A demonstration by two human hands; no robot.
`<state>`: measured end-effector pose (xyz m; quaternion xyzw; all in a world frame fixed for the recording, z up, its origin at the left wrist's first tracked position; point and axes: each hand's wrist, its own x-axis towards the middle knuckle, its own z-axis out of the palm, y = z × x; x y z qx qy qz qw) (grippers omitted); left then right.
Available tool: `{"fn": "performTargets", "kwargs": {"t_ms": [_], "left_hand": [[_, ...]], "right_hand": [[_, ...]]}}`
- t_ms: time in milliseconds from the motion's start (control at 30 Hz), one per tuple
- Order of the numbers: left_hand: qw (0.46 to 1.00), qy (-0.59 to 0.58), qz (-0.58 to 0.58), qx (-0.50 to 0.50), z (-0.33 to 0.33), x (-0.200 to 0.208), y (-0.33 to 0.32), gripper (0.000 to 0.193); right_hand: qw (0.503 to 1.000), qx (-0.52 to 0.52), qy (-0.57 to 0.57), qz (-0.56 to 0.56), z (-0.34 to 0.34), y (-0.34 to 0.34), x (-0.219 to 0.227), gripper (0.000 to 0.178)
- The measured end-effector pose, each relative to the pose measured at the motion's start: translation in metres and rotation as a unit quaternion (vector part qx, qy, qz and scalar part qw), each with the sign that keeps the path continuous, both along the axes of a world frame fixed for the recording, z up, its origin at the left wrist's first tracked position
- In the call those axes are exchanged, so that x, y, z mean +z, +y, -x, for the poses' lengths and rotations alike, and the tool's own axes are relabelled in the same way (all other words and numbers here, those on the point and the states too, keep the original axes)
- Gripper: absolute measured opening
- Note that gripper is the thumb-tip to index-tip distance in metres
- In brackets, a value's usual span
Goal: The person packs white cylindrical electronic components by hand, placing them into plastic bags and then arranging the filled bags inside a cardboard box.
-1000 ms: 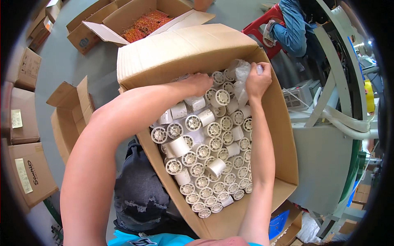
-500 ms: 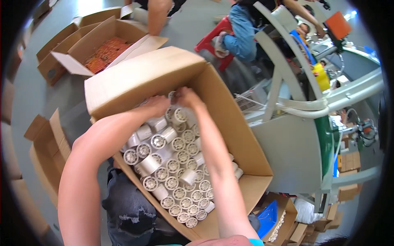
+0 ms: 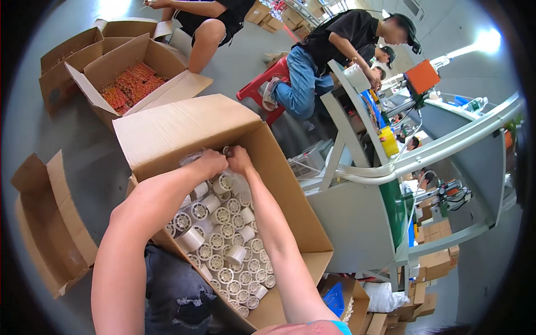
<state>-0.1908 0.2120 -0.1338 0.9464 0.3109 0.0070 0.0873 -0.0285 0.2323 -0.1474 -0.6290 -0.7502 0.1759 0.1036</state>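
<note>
A large open cardboard box (image 3: 184, 123) stands before me, filled with white plastic spools (image 3: 235, 254), several on end with their spoked rims up and others on their sides. Clear plastic film (image 3: 191, 157), apparently a bag, lies bunched along the far end of the box. Over that end my left hand (image 3: 212, 162) is closed with its fingers curled on the film. Close beside it, my right hand (image 3: 240, 160) also has bent, closed fingers, and film hangs below it over the spools. A pale rim shows between the hands; its holder cannot be made out.
Beyond stands an open box (image 3: 192, 88) of red-orange pieces (image 3: 133, 86); at left, another open carton (image 3: 56, 223). A grey machine frame (image 3: 357, 229) borders the right side. One person (image 3: 207, 33) is at the top; another sits on a red stool (image 3: 262, 84).
My view has tilted up and shifted right, bringing more of the workers and machines into sight. Both hands stay close together at the box's far end, the left now nearer the right.
</note>
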Motion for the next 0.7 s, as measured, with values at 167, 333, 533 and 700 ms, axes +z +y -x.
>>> {"fn": "performTargets", "kwargs": {"t_ms": [167, 333, 533, 700], "left_hand": [[0.999, -0.030, -0.026, 0.004, -0.001, 0.007, -0.006, 0.013], [0.997, -0.057, -0.039, 0.014, -0.002, 0.008, -0.010, 0.011], [0.999, -0.033, -0.040, 0.008, -0.005, 0.012, -0.005, 0.010], [1.000, -0.023, -0.010, 0.012, -0.003, 0.016, -0.005, 0.012]], "right_hand": [[0.996, -0.076, 0.019, -0.050, 0.013, -0.007, 0.027, 0.021], [0.978, -0.173, 0.058, -0.100, 0.026, -0.019, 0.040, 0.027], [0.967, -0.242, 0.016, -0.080, 0.026, -0.028, 0.055, 0.036], [0.973, -0.208, 0.013, -0.103, 0.037, -0.031, 0.073, 0.039]]}}
